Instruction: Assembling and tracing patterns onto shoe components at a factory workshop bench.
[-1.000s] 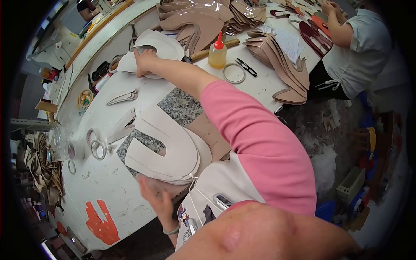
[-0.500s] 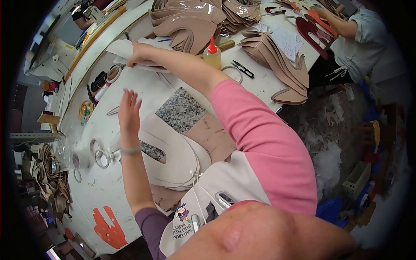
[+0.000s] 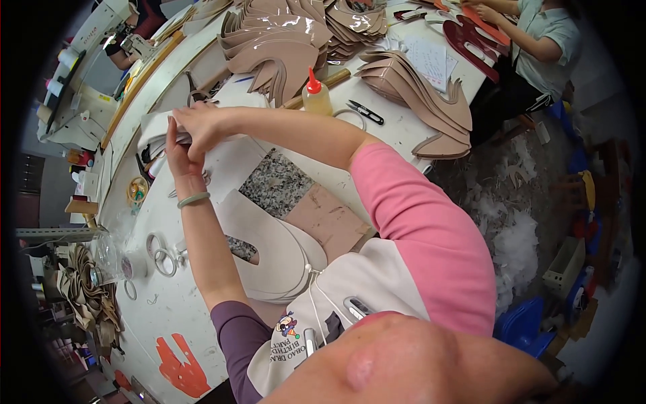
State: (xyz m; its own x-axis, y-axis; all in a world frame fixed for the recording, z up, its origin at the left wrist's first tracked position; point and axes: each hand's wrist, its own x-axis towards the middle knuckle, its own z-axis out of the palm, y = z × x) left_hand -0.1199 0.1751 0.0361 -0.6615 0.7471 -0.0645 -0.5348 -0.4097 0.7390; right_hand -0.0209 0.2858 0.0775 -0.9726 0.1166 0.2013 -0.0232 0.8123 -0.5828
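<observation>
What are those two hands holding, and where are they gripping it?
Both the left hand and right hand pinch a white cut piece at its near edge.

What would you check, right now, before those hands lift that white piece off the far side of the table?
1. Both hands on the white piece: ok; left hand and right hand meet at it.
2. Grip firm: cannot tell; the fingertips are hidden.
3. Glue bottle upright and capped: ok, but it stands close beside the right forearm.
4. Small scissors out of the way: ok, beyond the arm.
5. Cream U-shaped pieces lying flat near the body: ok.
6. Co-worker's hands apart from this work: ok.
</observation>
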